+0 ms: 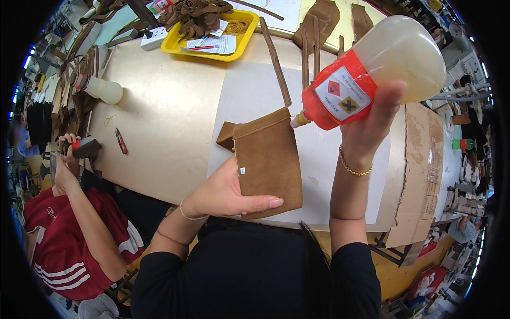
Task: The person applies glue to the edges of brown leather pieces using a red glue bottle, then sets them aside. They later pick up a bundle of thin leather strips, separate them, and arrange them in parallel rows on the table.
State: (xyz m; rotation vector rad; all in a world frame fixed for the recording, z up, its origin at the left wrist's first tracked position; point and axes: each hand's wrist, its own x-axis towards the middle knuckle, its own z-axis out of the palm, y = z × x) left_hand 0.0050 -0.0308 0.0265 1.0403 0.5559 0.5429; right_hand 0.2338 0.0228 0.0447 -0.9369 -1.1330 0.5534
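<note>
My left hand (220, 187) grips a brown suede leather piece (270, 159) by its lower left, thumb across the front. The piece stands upright over the table, with a folded seam along its top edge and a small pale sticker on its left side. A narrower brown flap (227, 136) sticks out behind it. In my right hand (372, 119) is a large translucent squeeze bottle (411, 56) with a red band, a white hazard label and pale yellowish liquid. It is tilted, and its narrow nozzle (300, 119) points down-left at the leather's upper right edge; whether it touches I cannot tell.
A yellow tray (175, 49) holds brown strips, papers and a pen. Long leather strips (274, 61) lie beyond my hands. Leftward are a red cutter (121, 142), another bottle (109, 91) and a co-worker's hands (66, 159). Cardboard (417, 175) covers the table's right side.
</note>
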